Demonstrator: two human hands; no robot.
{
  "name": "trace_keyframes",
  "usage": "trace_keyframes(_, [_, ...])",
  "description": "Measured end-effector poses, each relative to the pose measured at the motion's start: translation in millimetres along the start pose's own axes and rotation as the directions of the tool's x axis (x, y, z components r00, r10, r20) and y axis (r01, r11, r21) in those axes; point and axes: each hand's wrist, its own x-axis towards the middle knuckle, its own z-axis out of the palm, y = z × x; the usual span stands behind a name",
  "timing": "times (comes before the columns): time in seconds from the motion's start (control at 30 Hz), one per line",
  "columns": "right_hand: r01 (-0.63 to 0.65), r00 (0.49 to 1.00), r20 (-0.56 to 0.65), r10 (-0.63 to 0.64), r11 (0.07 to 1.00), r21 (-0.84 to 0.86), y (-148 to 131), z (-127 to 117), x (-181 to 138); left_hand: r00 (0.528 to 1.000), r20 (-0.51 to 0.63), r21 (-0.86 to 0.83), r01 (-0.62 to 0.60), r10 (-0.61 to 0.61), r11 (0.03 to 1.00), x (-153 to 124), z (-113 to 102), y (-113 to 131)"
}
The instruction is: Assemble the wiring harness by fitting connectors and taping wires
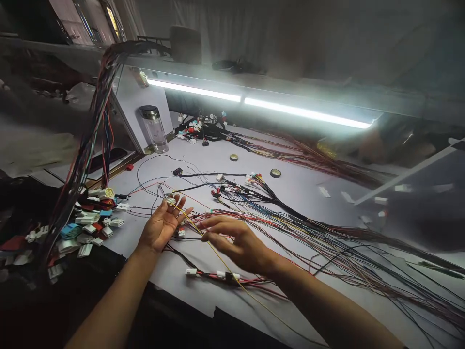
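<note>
My left hand [162, 224] hovers palm up over the white workbench [301, 194], fingertips pinching a small white connector [170, 199] from which a yellow wire [218, 252] runs down to the lower right. My right hand [238, 240] is stretched over that yellow wire, fingers extended and slightly blurred, close to the wire but not clearly gripping it. A wide bundle of coloured wires [327, 232] fans out across the bench to the right of both hands. A short harness with white and black plugs [218, 275] lies just under my right wrist.
A heap of white, blue and red connectors [87, 225] lies at the left bench edge under a hanging wire loom [90, 131]. A clear bottle [154, 128] stands at the back left. Two tape rolls [275, 173] sit mid-bench. A light strip [301, 112] runs overhead.
</note>
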Motion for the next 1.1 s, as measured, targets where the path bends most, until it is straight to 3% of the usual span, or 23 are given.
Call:
trace_keyframes(0.13, [-0.138,0.972,-0.148,0.181,0.955,0.263,2.6,-20.1,15.4,1.0,-0.01,0.023,-0.001,0.002,1.0,11.2,0.1,0.1])
trace_keyframes(0.33, [-0.005,0.933,-0.329,0.145,0.921,0.389,-5.0,-42.1,16.1,0.997,-0.057,0.041,-0.04,0.042,0.998,19.2,6.3,2.8])
trace_keyframes(0.43, [-0.021,0.936,-0.314,0.16,0.914,0.404,-12.8,-51.7,11.5,0.992,-0.09,0.048,-0.082,0.086,0.995,11.3,1.8,7.3])
trace_keyframes(0.57, [-0.109,0.957,-0.206,0.204,0.912,0.395,-31.6,-62.0,18.0,0.987,-0.115,0.114,-0.1,0.113,0.988,-6.8,-9.1,13.8])
trace_keyframes(0.67, [-0.065,0.976,-0.177,0.129,0.942,0.33,-58.5,-68.2,34.2,0.983,-0.14,0.2,-0.089,0.118,0.976,-18.6,-14.7,17.2])
trace_keyframes(0.77, [0.011,0.975,-0.22,0.043,0.971,0.239,-91.0,-70.3,50.9,0.98,-0.163,0.235,-0.072,0.112,0.969,-26.8,-17.7,18.9])
trace_keyframes(0.87, [0.054,0.97,-0.243,-0.007,0.981,0.188,-108.5,-58.8,57.2,0.984,-0.151,0.226,-0.062,0.097,0.972,-31.8,-21.8,19.2])
trace_keyframes(0.93, [0.013,0.977,-0.211,0.031,0.979,0.205,-101.0,-39.8,54.3,0.988,-0.137,0.225,-0.046,0.078,0.973,-33.3,-25.5,19.6])
trace_keyframes(1.03, [-0.178,0.979,-0.058,0.197,0.956,0.233,-60.1,0.6,44.9,0.992,-0.11,0.244,-0.027,0.056,0.969,-34.6,-30.2,22.3])
trace_keyframes(1.1, [-0.327,0.941,0.013,0.338,0.901,0.284,-23.2,27.5,40.2,0.994,-0.098,0.278,-0.016,0.045,0.961,-36.3,-31.2,25.7])
